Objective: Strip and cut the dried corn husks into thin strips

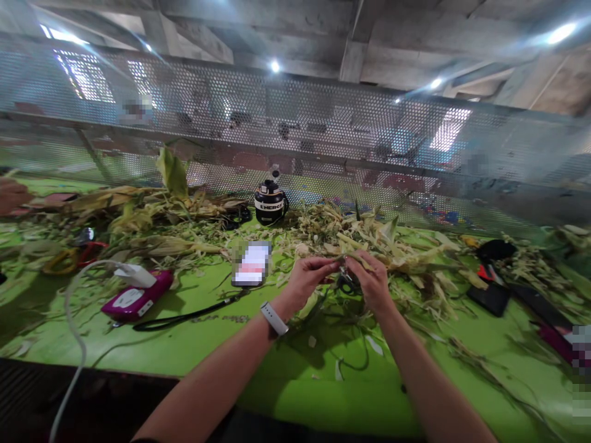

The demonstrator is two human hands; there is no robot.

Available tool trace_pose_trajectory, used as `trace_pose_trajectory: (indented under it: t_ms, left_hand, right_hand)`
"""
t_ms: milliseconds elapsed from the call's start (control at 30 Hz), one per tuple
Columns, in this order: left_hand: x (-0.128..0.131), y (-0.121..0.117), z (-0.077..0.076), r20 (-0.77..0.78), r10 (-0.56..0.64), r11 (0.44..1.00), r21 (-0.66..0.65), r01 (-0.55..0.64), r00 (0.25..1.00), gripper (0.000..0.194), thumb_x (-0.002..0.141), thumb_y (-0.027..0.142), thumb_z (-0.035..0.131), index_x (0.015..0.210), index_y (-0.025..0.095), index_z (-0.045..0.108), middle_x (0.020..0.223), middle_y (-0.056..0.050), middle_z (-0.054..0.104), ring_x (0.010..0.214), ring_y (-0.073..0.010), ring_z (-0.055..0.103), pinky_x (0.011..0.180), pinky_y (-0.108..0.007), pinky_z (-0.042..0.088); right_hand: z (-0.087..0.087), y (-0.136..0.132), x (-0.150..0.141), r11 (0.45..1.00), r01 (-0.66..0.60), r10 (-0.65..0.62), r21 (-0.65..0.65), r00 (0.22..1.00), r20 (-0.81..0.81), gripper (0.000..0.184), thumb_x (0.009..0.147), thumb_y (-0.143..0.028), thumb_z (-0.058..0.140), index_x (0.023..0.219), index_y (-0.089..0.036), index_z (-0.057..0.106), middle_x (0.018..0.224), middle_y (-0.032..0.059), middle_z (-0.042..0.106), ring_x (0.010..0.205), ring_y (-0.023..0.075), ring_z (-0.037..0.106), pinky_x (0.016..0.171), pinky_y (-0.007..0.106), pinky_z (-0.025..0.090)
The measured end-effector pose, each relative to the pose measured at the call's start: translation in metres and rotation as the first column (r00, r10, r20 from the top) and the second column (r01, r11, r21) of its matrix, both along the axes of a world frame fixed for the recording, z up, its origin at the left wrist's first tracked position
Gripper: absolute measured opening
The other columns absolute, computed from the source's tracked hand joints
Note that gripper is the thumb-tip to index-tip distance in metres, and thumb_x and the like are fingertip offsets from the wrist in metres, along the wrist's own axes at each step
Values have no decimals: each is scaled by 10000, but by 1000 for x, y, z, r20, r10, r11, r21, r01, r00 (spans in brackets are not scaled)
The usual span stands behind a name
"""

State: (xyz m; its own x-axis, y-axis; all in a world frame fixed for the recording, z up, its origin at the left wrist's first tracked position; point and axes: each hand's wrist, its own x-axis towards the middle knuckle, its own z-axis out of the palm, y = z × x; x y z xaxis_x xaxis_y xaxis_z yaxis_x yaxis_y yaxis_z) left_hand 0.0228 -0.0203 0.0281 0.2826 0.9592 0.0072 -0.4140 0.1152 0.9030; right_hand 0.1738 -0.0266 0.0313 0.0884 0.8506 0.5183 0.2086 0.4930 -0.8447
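My left hand [305,280], with a white band [274,319] on its wrist, pinches one end of a thin greenish strip of plant, seemingly corn husk [344,259]. Close beside it, my right hand [372,280] has thumb and fingers closed on the same strip. The fingers hide most of this piece. Just below the fingertips is a dark looped thing [346,284], perhaps scissor handles; I cannot tell whether a hand touches it. A heap of pale green and yellow husks [415,253] lies behind and to the right of my hands.
On the green table [194,354] are a lit phone [252,263], a purple power strip [133,298] with a white plug and cable, and a black "ENERGY" jar [270,203]. More husks [138,206] lie left. A perforated metal screen [314,138] stands behind. Another person's hand [13,195] shows far left.
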Motion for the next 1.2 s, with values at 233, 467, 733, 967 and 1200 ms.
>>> trace_pose_trajectory:
  t_ms: [233,467,733,967,1200]
  left_hand:
    - [3,2,-2,18,32,999,23,-32,999,341,451,382,843,609,128,678,613,-10,649,595,-100,560,614,-242,451]
    - [4,2,-5,31,83,991,101,-86,996,354,484,369,831,528,130,574,519,37,551,528,-61,458,548,-210,348]
    - [4,1,-8,96,89,991,93,-98,991,330,533,359,814,534,142,565,558,29,565,592,-85,485,632,-240,362]
    - [5,3,-12,160,33,994,-109,-16,987,393,490,387,833,505,153,517,556,36,527,564,-67,455,536,-216,322]
    - [4,3,-11,240,0,977,-208,52,971,356,488,313,846,510,158,526,605,29,556,596,-60,486,537,-194,353]
  right_hand:
    - [-12,6,1,995,13,-26,-97,990,-136,237,693,-390,680,623,-174,615,559,-15,553,523,116,478,509,242,398]
    - [-3,-1,-5,997,-38,32,-71,996,-89,216,704,-385,665,625,-187,627,601,-8,573,553,120,501,533,246,431]
    - [3,-8,-6,985,-133,131,-110,991,-24,175,693,-345,662,792,-204,636,690,-6,601,572,130,527,528,248,433]
    - [-1,-6,-7,979,-186,198,-89,969,148,170,734,-345,638,722,-191,566,645,-4,546,576,122,495,547,244,419]
    - [0,-3,-6,973,-210,221,-93,966,131,182,715,-346,652,709,-188,562,616,-22,527,552,106,475,534,229,415]
